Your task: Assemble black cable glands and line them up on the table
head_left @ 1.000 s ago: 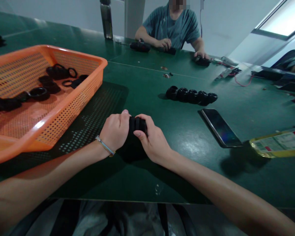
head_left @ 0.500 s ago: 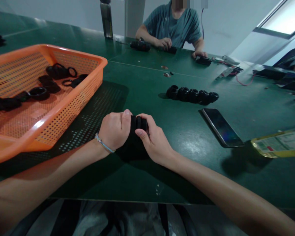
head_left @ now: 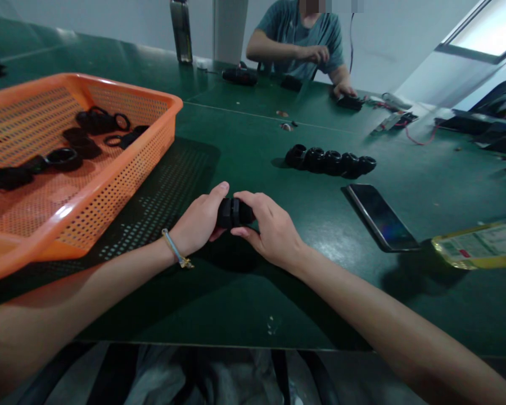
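Between my two hands is a black cable gland [head_left: 229,213], a ribbed and faceted plastic piece lying sideways just above the table. My left hand [head_left: 199,223] closes round its left end, the thumb up along the top and the fingers mostly hidden behind it. At the other end, my right hand [head_left: 274,228] grips with the thumb below and the forefinger on top. Farther off stands a row of several black ring-shaped parts [head_left: 332,162]. An orange basket [head_left: 126,185] to my left has more black parts [head_left: 64,159] and rings in it.
A phone [head_left: 382,216] lies to the right, beside a yellow-labelled bottle [head_left: 480,247]. Across the green table [head_left: 236,140] sits a person [head_left: 303,45] among black parts and a dark power tool [head_left: 239,76]. A tall bottle [head_left: 181,31] stands at the back.
My left hand has turned, its thumb rolling upward and showing more of the cable gland. My right hand keeps its grip. The person opposite has raised one hand off the table.
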`<action>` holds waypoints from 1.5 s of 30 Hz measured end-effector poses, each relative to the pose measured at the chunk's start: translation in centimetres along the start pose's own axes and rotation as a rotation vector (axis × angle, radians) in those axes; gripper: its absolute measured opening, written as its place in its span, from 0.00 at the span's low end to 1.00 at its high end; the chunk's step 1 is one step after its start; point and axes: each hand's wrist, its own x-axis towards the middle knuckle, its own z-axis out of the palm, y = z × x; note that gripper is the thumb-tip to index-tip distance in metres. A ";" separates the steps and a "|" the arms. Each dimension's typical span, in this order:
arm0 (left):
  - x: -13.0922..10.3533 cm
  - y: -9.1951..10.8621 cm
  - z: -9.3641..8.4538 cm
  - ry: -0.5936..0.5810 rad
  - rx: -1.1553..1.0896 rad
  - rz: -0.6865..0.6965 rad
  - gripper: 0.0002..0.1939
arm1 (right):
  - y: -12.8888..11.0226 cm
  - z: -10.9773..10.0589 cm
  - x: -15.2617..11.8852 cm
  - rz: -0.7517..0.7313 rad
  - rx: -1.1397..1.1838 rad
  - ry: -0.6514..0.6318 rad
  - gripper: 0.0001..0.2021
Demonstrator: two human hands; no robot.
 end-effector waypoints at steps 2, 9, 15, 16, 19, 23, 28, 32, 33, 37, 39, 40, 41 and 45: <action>-0.1 0.0 0.1 0.045 -0.019 -0.026 0.26 | -0.1 0.1 0.0 0.002 -0.022 -0.011 0.23; -0.7 0.3 0.5 0.234 0.109 0.063 0.22 | -1.0 0.7 -0.3 0.113 0.045 0.024 0.23; -1.3 0.6 0.2 0.277 0.365 0.223 0.24 | -2.1 0.7 -0.4 0.287 0.168 -0.002 0.21; -1.3 0.6 0.2 0.285 0.394 0.250 0.24 | -2.2 0.7 -0.4 0.306 0.176 0.003 0.21; -1.3 0.5 0.2 0.308 0.452 0.309 0.24 | -2.4 0.7 -0.3 0.342 0.193 0.013 0.21; -1.3 0.4 0.2 0.327 0.491 0.336 0.26 | -2.5 0.7 -0.3 0.394 0.234 0.012 0.21; -1.3 0.1 0.1 0.323 0.549 0.376 0.27 | -2.9 0.6 -0.2 0.489 0.316 -0.004 0.19; -1.4 0.0 0.0 0.328 0.584 0.418 0.25 | -2.9 0.6 -0.2 0.497 0.330 0.002 0.19; -1.4 0.0 0.0 0.328 0.579 0.421 0.25 | -2.8 0.7 -0.2 0.484 0.324 0.009 0.19; -1.2 0.4 0.0 0.306 0.491 0.382 0.22 | -2.1 0.6 -0.2 0.400 0.264 0.023 0.23; -0.9 0.5 0.1 0.284 0.408 0.356 0.20 | -1.6 0.5 -0.1 0.323 0.205 0.036 0.24; -0.8 0.5 0.1 0.260 0.356 0.334 0.20 | -1.3 0.4 -0.1 0.275 0.172 0.042 0.24; -0.6 0.3 0.1 0.224 0.300 0.303 0.20 | -1.0 0.3 -0.1 0.226 0.141 0.044 0.24; -0.1 -0.2 0.2 0.060 0.090 0.134 0.24 | -0.2 0.2 -0.1 0.096 0.074 0.035 0.24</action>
